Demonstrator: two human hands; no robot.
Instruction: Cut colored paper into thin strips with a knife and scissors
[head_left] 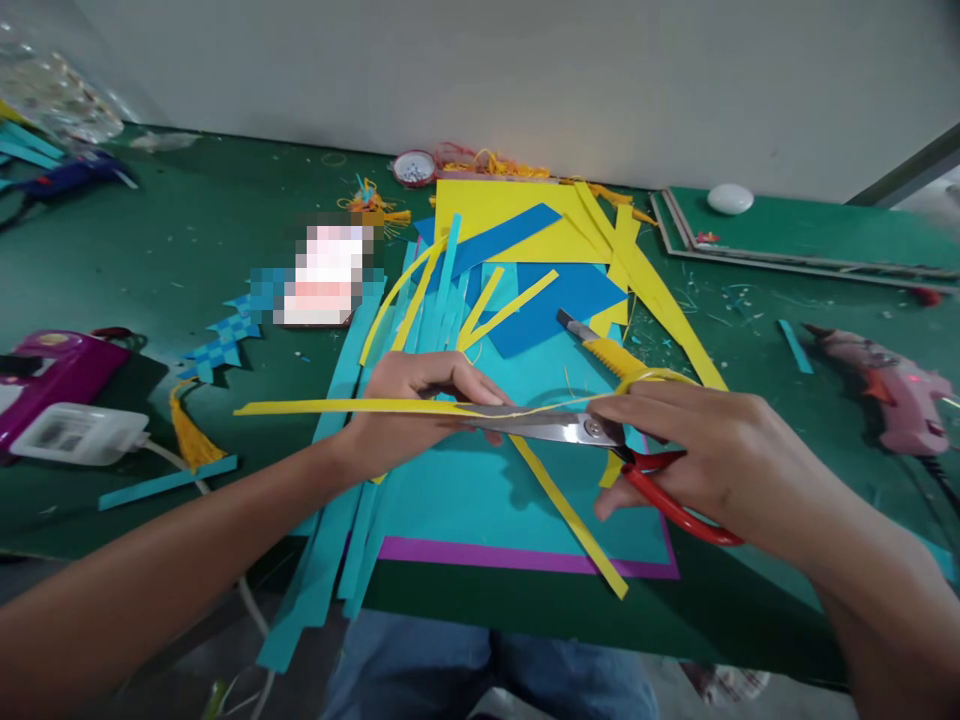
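Observation:
My left hand point(420, 410) is closed, pinching a long yellow paper strip point(330, 407) that stretches out to the left. My right hand point(712, 455) grips red-handled scissors point(570, 428), whose steel blades point left and lie along the strip next to my left fingers. A thin sliver of yellow curls away from the blades toward my right hand. Both hands hover over a teal sheet point(480, 495) that lies on a purple sheet point(525, 558).
Teal strips point(330, 560) hang over the table's near edge. Yellow and blue sheets point(517, 240) and a yellow utility knife point(600, 350) lie behind my hands. A pink glue gun point(892, 390) is at right, a purple device point(52, 375) and white adapter at left, all on a green mat point(187, 230).

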